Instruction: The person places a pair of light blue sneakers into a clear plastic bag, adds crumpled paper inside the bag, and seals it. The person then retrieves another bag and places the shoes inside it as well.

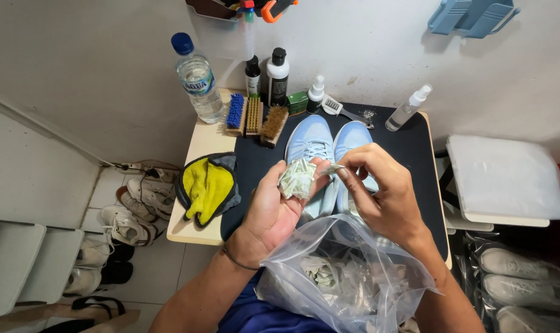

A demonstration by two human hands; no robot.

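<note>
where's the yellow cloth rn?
In the head view, the yellow cloth lies at the table's left edge, left of the left hand, below the brushes.

A small bench (196,225) with a black mat (415,148) carries a pair of light blue shoes (329,139) at centre, a yellow cloth (207,185) at left, and at the far edge three brushes (254,120), a water bottle (196,80), dark bottles (267,77) and a spray bottle (407,110).

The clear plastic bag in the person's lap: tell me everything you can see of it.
The clear plastic bag is thin, crinkled film, glossy with glare. It sits open-mouthed in the lap below the table edge, between both forearms, with the right hand just above its rim. Inside lie small pale, greenish sachets, blurred through the plastic.
</note>
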